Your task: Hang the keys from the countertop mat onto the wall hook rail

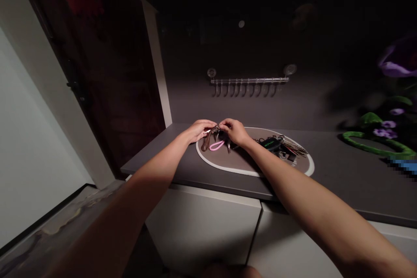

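Observation:
My left hand (197,131) pinches one side of a bunch of keys (217,130) at the left end of an oval mat (234,167). My right hand (235,131) has its thumb and fingers closed on the other side of the same bunch, close to my left fingertips. A pink loop strap (216,146) and a brown strap (206,142) hang down from it toward the mat. Fine detail between the fingertips is too small to make out. Right of my right wrist lies a black pouch-like item (273,143) with green lettering, among more keys (297,148).
A clear rail with several hooks (250,81) is fixed to the dark wall behind. Purple flowers with a green curled stem (378,142) stand on the dark counter (329,173) at right. White cabinet doors (208,217) are below; a dark door (107,74) is at left.

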`<state>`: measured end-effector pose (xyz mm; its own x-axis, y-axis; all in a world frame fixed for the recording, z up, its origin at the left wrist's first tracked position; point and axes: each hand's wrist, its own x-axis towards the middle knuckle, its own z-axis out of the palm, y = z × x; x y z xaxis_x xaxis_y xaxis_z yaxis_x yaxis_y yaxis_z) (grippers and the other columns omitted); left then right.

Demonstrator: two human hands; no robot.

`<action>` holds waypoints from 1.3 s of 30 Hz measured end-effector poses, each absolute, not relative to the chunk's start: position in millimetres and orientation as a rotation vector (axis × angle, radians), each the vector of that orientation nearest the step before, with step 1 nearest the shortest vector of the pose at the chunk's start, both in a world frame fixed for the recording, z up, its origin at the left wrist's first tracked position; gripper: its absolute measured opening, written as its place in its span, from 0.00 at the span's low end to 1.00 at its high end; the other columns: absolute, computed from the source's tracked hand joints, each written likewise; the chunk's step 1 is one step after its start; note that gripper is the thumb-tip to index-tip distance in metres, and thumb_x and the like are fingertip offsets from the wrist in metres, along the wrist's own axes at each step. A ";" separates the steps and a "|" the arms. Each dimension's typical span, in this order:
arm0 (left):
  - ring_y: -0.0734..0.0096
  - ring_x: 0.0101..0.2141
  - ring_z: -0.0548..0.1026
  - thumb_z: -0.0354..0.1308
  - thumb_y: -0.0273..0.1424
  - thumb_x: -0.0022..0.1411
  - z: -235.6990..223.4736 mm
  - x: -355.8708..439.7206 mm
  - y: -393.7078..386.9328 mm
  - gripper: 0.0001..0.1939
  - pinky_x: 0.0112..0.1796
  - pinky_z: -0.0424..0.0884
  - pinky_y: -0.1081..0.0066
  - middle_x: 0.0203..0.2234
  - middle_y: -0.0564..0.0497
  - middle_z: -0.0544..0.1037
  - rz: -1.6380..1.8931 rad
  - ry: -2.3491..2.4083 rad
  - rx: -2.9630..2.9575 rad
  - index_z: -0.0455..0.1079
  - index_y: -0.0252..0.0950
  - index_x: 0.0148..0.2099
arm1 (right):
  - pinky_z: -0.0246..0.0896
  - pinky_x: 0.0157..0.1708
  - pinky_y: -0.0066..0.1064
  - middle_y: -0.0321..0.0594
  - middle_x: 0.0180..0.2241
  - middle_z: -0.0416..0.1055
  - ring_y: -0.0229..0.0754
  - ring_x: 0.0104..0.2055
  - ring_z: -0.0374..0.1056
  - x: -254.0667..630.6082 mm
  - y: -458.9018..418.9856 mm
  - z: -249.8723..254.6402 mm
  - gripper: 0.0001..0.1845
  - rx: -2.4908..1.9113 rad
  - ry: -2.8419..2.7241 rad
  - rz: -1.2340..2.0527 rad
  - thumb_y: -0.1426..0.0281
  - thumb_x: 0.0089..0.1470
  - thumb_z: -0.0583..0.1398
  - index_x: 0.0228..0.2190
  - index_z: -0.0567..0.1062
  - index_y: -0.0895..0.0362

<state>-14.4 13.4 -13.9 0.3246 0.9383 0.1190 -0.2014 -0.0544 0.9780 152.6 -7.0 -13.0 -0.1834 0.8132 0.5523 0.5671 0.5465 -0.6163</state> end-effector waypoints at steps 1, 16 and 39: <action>0.76 0.27 0.73 0.58 0.20 0.47 -14.3 -14.8 14.1 0.05 0.36 0.67 0.72 0.25 0.48 0.76 1.095 0.776 1.277 0.72 0.29 0.30 | 0.57 0.35 0.27 0.38 0.29 0.73 0.37 0.31 0.66 152.5 -7.2 -12.6 0.07 -1.120 -1.868 0.336 0.70 0.49 0.56 0.28 0.74 0.59; 0.77 0.25 0.70 0.65 0.34 0.42 -10.5 -11.0 4.1 0.15 0.33 0.65 0.72 0.24 0.50 0.76 1.100 0.777 1.568 0.74 0.29 0.33 | 0.60 0.34 0.28 0.38 0.29 0.70 0.35 0.30 0.64 150.1 -1.5 -13.8 0.12 -1.011 -1.692 0.470 0.67 0.48 0.57 0.35 0.71 0.60; 0.77 0.26 0.70 0.65 0.41 0.42 -9.3 -3.9 8.3 0.21 0.32 0.66 0.73 0.27 0.48 0.76 1.362 0.657 1.354 0.72 0.30 0.35 | 0.58 0.34 0.27 0.35 0.26 0.67 0.33 0.30 0.62 140.6 -12.4 -3.9 0.19 -0.821 -1.479 0.793 0.57 0.39 0.62 0.27 0.68 0.59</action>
